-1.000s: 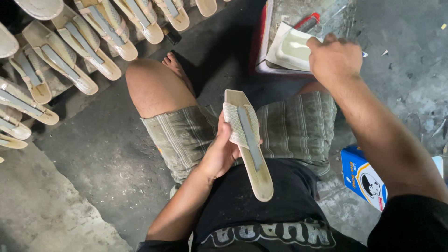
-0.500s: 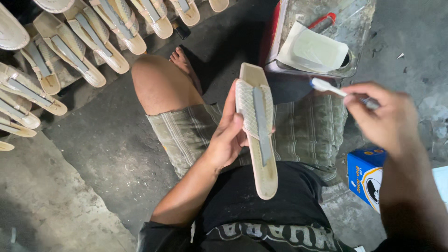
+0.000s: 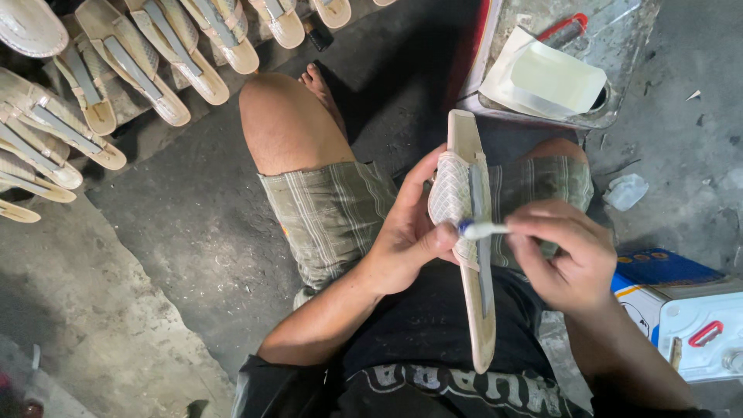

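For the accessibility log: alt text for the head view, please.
A seated person's left hand holds a pale sandal sole upright over the lap while the right hand presses a small white brush to its woven strap. More soles lie on the floor.

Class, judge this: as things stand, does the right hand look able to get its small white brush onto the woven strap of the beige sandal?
Probably yes: the brush tip already meets the strap, nothing between.

Sandal [image 3: 472, 255] between both hands, above lap; tray [image 3: 619, 116] beyond the knees.
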